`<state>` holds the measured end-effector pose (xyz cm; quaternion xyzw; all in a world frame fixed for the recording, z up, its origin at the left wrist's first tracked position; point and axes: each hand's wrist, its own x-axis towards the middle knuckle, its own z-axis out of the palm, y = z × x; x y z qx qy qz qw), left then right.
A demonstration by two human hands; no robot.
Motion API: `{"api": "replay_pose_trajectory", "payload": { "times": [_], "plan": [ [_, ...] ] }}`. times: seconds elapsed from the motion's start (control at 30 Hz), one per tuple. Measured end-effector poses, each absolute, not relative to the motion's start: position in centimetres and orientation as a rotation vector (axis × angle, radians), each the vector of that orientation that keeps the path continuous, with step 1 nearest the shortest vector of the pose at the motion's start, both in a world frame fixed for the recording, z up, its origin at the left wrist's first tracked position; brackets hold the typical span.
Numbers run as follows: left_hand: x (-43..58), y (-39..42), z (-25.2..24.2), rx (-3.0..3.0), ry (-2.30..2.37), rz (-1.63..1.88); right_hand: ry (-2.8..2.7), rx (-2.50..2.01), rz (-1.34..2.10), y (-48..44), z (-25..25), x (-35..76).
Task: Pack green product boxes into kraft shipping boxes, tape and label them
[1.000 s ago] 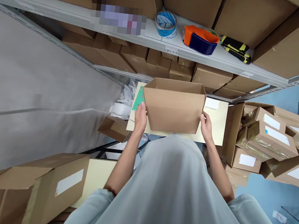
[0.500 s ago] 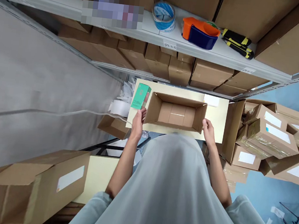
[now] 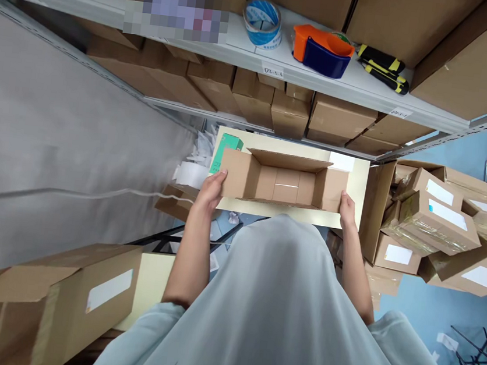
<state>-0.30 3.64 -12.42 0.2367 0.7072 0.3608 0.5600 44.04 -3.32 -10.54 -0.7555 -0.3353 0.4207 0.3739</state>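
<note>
An open cardboard box (image 3: 286, 185) stands on the cream table (image 3: 357, 186), and its bare inside faces up. Its two short end flaps are folded outward. My left hand (image 3: 211, 190) pinches the outer edge of the left flap, while my right hand (image 3: 347, 211) grips the edge of the right flap. The long back flap tilts up along the far side. Partly covered by the left flap, a green box (image 3: 226, 148) lies at the table's left end. A white paper (image 3: 341, 161) lies behind the right flap.
Above the table runs a metal shelf with a tape roll (image 3: 262, 23), an orange and blue tape dispenser (image 3: 323, 51) and utility knives (image 3: 383, 68). Taped cartons (image 3: 450, 221) are piled at the right. A big carton (image 3: 93, 306) stands lower left. A cable (image 3: 93, 192) crosses the left side.
The box's two end flaps have swung outward, and my hands have moved apart with them. The left flap now covers part of the green box.
</note>
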Motion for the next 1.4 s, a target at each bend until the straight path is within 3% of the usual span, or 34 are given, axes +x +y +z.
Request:
{"api": "replay_pose_trajectory", "payload": {
  "times": [0.27, 0.63, 0.9, 1.17, 1.4],
  "plan": [
    [0.3, 3.2, -13.1, 0.769, 1.886, 0.919, -0.866, -2.083, 0.985, -3.5, -11.6, 44.4],
    [-1.8, 2.8, -10.2, 0.846, 1.936, 1.320, -1.249, -1.906, 0.465, -0.3, -2.5, 40.8],
    [-5.9, 2.9, -13.1, 0.705, 2.070, 1.346, -1.789, -1.540, 0.634, 7.6, 2.1, 27.2],
    [-6.6, 3.6, -16.7, 0.697, 2.071, 1.221, -2.296, -1.320, 0.927, 17.8, -0.5, 15.2],
    [-5.3, 6.4, -18.6, 0.827, 2.135, 0.799, -3.020, -1.651, 0.705, 24.0, -5.4, 6.5]
  ]
}}
